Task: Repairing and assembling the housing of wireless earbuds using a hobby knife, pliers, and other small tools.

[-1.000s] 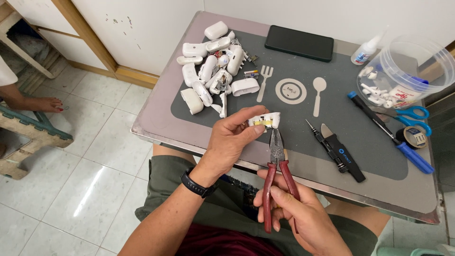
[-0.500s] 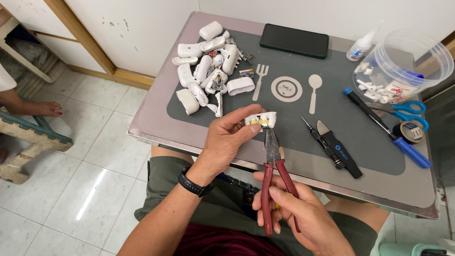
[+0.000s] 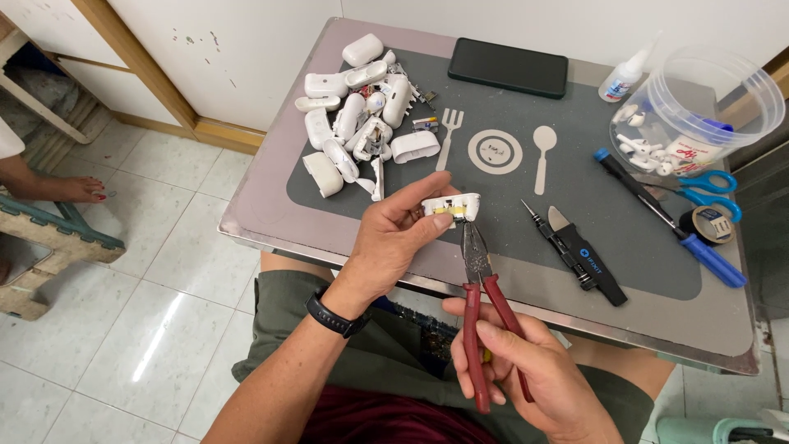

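Observation:
My left hand [image 3: 393,238] pinches a small white plastic earbud-case shell [image 3: 451,206] with yellow parts showing inside, held just above the table's near edge. My right hand [image 3: 526,370] grips the red handles of a pair of pliers [image 3: 478,300]. The steel jaws point up and touch the underside of the shell. A black band sits on my left wrist.
A pile of white case shells [image 3: 357,123] lies at the grey mat's [image 3: 526,177] far left. A black phone [image 3: 508,68], a glue bottle [image 3: 621,80], a clear tub of small parts [image 3: 694,111], blue scissors [image 3: 708,187], a tape roll [image 3: 711,224], a blue-handled screwdriver [image 3: 670,218] and black tools [image 3: 575,251] lie around. A person's foot [image 3: 62,191] rests at left.
Both hands keep their hold on the shell and the pliers. The view has shifted slightly, and the plier jaws stay at the shell.

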